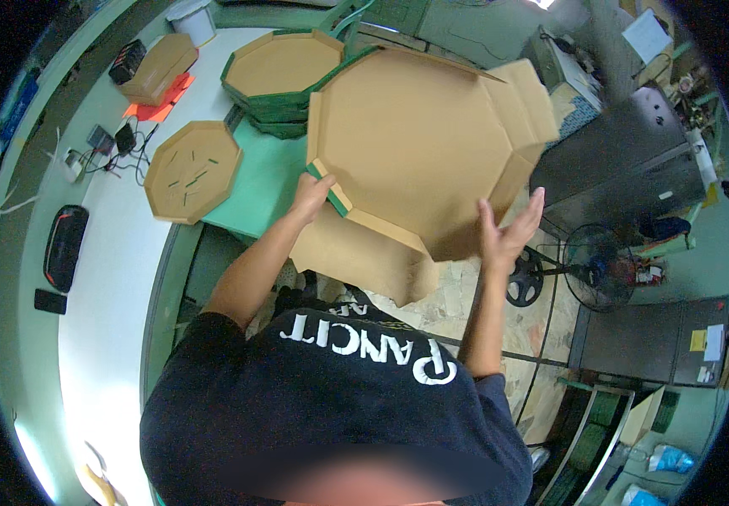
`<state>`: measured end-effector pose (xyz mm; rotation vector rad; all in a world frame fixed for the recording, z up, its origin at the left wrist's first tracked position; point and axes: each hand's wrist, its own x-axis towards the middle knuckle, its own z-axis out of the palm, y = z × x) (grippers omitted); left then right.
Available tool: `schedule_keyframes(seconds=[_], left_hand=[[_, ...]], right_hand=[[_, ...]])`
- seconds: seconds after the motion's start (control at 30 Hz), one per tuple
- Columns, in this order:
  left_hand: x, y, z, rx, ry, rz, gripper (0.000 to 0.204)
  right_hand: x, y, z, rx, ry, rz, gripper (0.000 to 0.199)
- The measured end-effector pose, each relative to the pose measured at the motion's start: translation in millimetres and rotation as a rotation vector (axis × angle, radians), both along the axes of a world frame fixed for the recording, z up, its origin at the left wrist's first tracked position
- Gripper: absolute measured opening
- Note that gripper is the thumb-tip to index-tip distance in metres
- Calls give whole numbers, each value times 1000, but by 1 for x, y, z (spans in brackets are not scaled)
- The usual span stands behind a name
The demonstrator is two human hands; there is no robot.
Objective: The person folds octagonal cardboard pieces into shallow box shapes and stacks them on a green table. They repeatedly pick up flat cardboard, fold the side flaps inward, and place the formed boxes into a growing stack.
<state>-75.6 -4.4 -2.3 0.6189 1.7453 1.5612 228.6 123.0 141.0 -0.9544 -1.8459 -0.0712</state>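
A large octagonal cardboard box (407, 135) in front of me has partly folded walls. Some of its flaps still spread outward, and a wide flap (364, 257) hangs down on the near side. My left hand (312, 196) is closed on the box's left near edge, where a folded wall has a green outer face. On the right, my right hand (509, 229) is open with fingers spread, beside the near right wall. Whether it touches the cardboard I cannot tell. Behind the box, a stack of finished octagonal trays (284, 63) with green sides stands on the green tabletop (265, 169).
On the white counter (116, 270) at left lie a small octagonal tray (162, 181) with several green strips, a brown carton (162, 72), chargers with cables (125, 135), a black speaker (66, 244) and a phone (50, 301). A black fan (596, 266) and dark cabinets (626, 160) stand at right.
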Motion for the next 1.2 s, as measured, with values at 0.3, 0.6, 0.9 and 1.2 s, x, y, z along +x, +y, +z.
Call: schedule_keyframes(seconds=[0.3, 0.6, 0.9, 1.2], left_hand=[[8, 4, 28, -192, 220, -62, 29], [-23, -9, 18, 241, -756, -298, 32], [-66, -45, -12, 11, -33, -91, 19], [-177, -123, -13, -613, 1030, 661, 25]], right_hand=[[12, -17, -16, -969, 536, 458, 30], [15, 12, -94, -1243, 951, 327, 26], [-20, 1, -170, -1546, 947, 490, 33], [-33, -14, -236, -1645, 911, 358, 31]])
